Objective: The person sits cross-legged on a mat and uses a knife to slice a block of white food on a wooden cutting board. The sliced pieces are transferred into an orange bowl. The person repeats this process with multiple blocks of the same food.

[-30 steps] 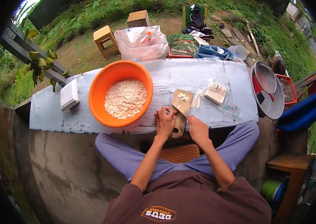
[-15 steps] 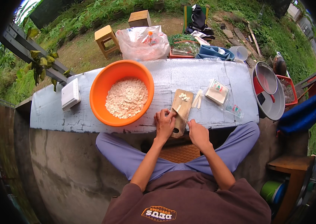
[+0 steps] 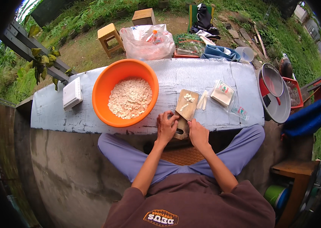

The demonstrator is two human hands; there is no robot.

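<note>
A small wooden cutting board (image 3: 186, 113) lies at the table's front edge, its dark handle hole toward me. Small pale cut pieces (image 3: 189, 98) sit on its far end, a few more just nearer. My right hand (image 3: 199, 133) is closed round a knife whose thin blade slants across the board toward the left. At the board's left edge my left hand (image 3: 167, 127) has its fingers bent together near the blade's tip; what they pinch, if anything, is hidden. Several pale strips (image 3: 203, 100) lie right of the board.
A large orange basin (image 3: 96, 95) full of pale pieces stands left of the board. Farther left is a white box-like thing (image 3: 72, 94). A clear packet with a pale block (image 3: 222, 94) lies at right. Metal bowls (image 3: 276, 110) stand beyond the table's right edge, a plastic bag (image 3: 147, 45) behind it.
The strip on the board is now in small pieces. The knife has shifted slightly toward me, and my right hand has come a little closer to the board. My left hand has barely moved.
</note>
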